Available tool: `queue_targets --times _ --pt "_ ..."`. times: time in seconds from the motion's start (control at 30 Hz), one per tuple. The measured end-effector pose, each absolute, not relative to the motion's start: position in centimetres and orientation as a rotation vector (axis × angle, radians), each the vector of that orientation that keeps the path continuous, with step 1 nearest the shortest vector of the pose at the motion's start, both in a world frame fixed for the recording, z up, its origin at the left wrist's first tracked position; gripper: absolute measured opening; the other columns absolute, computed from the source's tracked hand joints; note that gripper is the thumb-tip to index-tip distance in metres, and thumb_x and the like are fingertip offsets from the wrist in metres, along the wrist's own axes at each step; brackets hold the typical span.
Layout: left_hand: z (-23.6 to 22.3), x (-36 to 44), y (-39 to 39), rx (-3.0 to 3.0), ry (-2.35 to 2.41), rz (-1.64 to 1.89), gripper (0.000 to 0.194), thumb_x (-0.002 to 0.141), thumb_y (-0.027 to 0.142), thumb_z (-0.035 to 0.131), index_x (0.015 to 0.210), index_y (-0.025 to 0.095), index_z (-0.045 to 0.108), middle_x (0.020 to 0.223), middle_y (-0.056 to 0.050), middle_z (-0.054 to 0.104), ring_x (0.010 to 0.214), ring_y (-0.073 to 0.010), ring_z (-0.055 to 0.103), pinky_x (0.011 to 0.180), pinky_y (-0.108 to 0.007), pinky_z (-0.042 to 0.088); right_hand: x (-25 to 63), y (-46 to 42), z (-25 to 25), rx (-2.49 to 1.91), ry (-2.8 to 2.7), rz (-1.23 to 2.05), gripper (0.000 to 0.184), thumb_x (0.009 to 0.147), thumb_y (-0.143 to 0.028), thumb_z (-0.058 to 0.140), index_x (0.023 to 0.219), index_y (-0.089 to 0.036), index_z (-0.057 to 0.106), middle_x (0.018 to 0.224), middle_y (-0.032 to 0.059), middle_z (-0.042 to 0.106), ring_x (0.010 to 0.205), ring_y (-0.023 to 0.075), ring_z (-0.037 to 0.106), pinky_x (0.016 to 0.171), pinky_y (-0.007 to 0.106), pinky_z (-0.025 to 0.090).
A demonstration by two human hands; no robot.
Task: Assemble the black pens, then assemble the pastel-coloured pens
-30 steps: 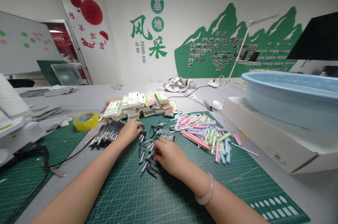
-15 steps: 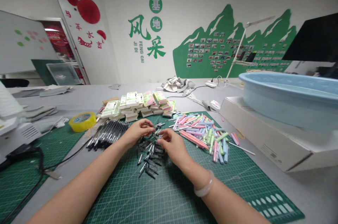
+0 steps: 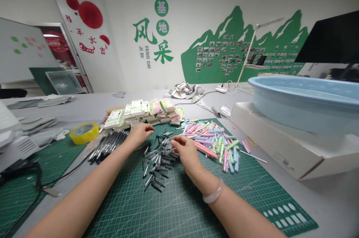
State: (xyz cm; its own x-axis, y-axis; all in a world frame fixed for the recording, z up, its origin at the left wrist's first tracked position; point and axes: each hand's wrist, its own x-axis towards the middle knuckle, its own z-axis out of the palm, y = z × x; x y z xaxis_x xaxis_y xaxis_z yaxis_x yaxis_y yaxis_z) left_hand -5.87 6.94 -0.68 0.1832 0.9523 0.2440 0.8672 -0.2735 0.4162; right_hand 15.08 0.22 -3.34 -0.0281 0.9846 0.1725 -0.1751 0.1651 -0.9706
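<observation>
My left hand (image 3: 139,135) hovers at the upper left edge of a loose pile of short black and silver pen parts (image 3: 159,161). Its fingers curl towards the thumb; whatever lies between them is too small to make out. At the pile's right side, my right hand (image 3: 185,151) has thumb and fingertips drawn together, and what they hold is hidden. A white bangle (image 3: 214,193) circles the right wrist. Beside my left forearm lies a row of dark, clear-barrelled pens (image 3: 108,146). Pastel pens and pen parts (image 3: 215,139) are heaped right of my right hand.
Under the piles is a green cutting mat (image 3: 179,208). Behind them are stacked small boxes (image 3: 140,109). A yellow tape roll (image 3: 84,133) lies at left. On the right, a blue basin (image 3: 303,110) rests on a white box (image 3: 266,140). A cable crosses the left side.
My left hand has drawn back left and slightly up, away from the right hand, uncovering more of the black pile. My right hand stays by the pile. The camera view has shifted slightly.
</observation>
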Motion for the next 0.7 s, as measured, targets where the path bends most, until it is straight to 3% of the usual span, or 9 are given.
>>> queue_targets --times 0.13,0.33,0.5,0.7 --pt "-2.3 -5.0 8.1 2.349 1.808 0.577 0.024 0.068 0.023 0.062 0.09 0.022 0.071 0.088 -0.006 0.069 0.088 -0.0236 0.061 0.08 -0.031 0.043 14.8 0.0 -3.6 -0.928 -1.237 1.217 0.013 0.068 -0.028 0.063 0.075 -0.017 0.065 0.069 0.0013 0.06 0.061 0.0144 0.053 0.052 0.025 0.043" --pt "-3.4 -4.0 8.0 2.345 1.834 0.607 0.013 0.067 0.013 0.059 0.073 0.019 0.067 0.081 -0.005 0.067 0.083 -0.0212 0.061 0.075 -0.028 0.043 14.9 0.3 -3.9 -0.942 -1.236 1.196 0.012 0.067 -0.026 0.063 0.074 -0.016 0.064 0.068 0.0012 0.059 0.059 0.0142 0.053 0.05 0.025 0.044" --pt "-2.0 -4.8 6.6 2.279 1.812 0.745 0.012 0.075 0.023 0.054 0.084 0.019 0.062 0.08 -0.004 0.067 0.076 -0.0193 0.062 0.067 -0.028 0.046 14.9 0.4 -3.7 -0.887 -1.175 1.279 0.014 0.067 -0.028 0.064 0.074 -0.017 0.061 0.071 0.0018 0.062 0.065 0.0169 0.058 0.054 0.028 0.05" --pt "-0.2 -3.0 1.9 1.846 1.253 0.98 0.02 0.072 0.032 0.062 0.086 0.018 0.059 0.072 -0.001 0.064 0.064 -0.0157 0.06 0.053 -0.024 0.048 14.6 0.0 -3.7 -0.833 -1.16 1.395 0.015 0.065 -0.025 0.066 0.075 -0.017 0.059 0.068 0.0006 0.062 0.06 0.0162 0.06 0.056 0.03 0.051"
